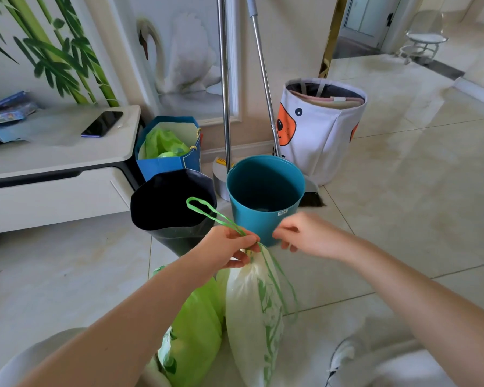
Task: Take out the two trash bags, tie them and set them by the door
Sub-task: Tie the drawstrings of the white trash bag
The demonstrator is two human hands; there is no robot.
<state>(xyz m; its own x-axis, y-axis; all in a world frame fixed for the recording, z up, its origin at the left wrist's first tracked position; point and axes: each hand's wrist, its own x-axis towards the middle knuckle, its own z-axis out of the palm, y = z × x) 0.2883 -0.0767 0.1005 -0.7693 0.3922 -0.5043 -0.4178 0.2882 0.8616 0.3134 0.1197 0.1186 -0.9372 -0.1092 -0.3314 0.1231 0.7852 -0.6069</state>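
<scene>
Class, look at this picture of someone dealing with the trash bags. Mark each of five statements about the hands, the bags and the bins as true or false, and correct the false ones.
1. The left hand pinches the green drawstring at the neck of the white trash bag. True.
2. The right hand grips the teal bin. False: it holds nothing, its fingers loosely curled near the bag's neck.
3. The teal bin has no bag in it. True.
4. The green trash bag sits inside the black bin. False: it lies on the floor beside the white bag.
5. A phone lies on the white cabinet. True.
</scene>
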